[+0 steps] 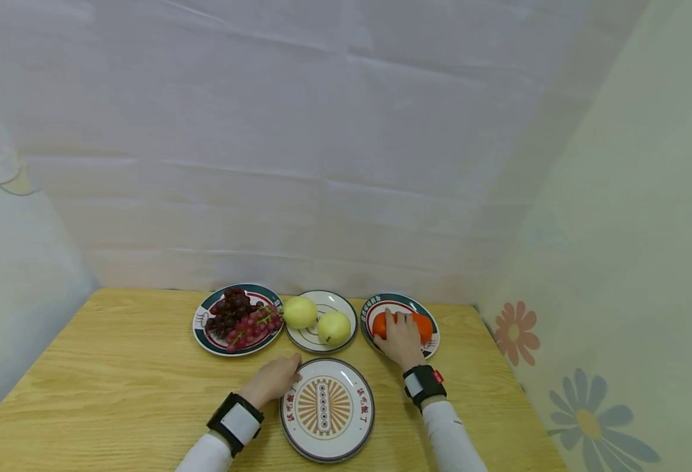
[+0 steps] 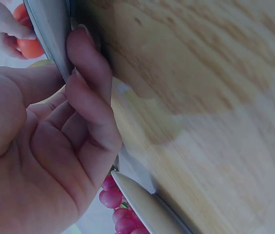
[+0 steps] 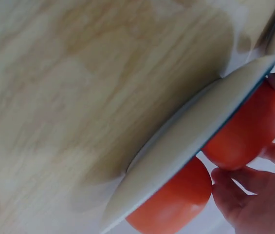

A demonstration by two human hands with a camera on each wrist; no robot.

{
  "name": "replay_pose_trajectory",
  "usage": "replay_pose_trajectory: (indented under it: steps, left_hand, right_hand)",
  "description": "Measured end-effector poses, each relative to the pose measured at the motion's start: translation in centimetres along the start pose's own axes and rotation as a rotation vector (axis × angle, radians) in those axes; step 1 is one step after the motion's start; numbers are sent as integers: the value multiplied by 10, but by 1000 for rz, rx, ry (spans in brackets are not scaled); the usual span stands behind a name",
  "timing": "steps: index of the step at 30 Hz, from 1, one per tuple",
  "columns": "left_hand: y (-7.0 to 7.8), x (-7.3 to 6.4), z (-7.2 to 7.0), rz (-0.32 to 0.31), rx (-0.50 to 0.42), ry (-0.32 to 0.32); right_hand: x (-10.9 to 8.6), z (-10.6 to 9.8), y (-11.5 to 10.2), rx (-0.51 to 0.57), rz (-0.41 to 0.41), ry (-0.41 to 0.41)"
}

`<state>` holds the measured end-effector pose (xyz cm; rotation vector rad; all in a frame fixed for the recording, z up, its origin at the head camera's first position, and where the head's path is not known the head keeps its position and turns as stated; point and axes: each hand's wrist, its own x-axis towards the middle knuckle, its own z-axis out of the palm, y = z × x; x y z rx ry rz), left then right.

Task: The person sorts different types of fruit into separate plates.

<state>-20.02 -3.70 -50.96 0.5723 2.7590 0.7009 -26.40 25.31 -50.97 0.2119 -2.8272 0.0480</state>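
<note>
At the front middle of the table lies a round white plate (image 1: 352,429) with an orange sunburst print and red characters. My left hand (image 1: 275,379) pinches its left rim; in the left wrist view the thumb lies over the edge and curled fingers (image 2: 91,58) come under it. On the back right, a green-rimmed plate (image 1: 390,300) carries two orange-red tomatoes. My right hand (image 1: 402,341) grips the left tomato (image 3: 249,126), thumb on one side and fingers on the other. The second tomato (image 3: 174,202) sits beside it, close to the fingertips.
A green-rimmed plate (image 1: 207,346) with dark and pink grapes (image 1: 246,321) stands at the back left. Between the two green-rimmed plates is a white plate (image 1: 330,300) with two yellow-green pears (image 1: 334,328). A pale cloth wall (image 1: 299,216) rises behind the table (image 1: 116,380).
</note>
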Motion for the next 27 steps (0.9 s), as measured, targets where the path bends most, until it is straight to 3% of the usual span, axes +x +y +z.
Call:
replay_pose_trajectory:
  steps: [6, 13, 18, 27]
  left_hand:
    - [0, 0, -1, -17, -8, -13]
    - [-2, -2, -1, -6, -16, 3]
    - [0, -3, -3, -5, -8, 14]
    - [-2, -1, -1, -5, 1, 24]
  right_hand:
    - [-5, -14, -12, 112, -20, 14]
    - [-13, -55, -57, 183, 34, -106]
    - [-27, -82, -85, 183, 7, -104]
    - [-51, -90, -105, 217, -50, -57]
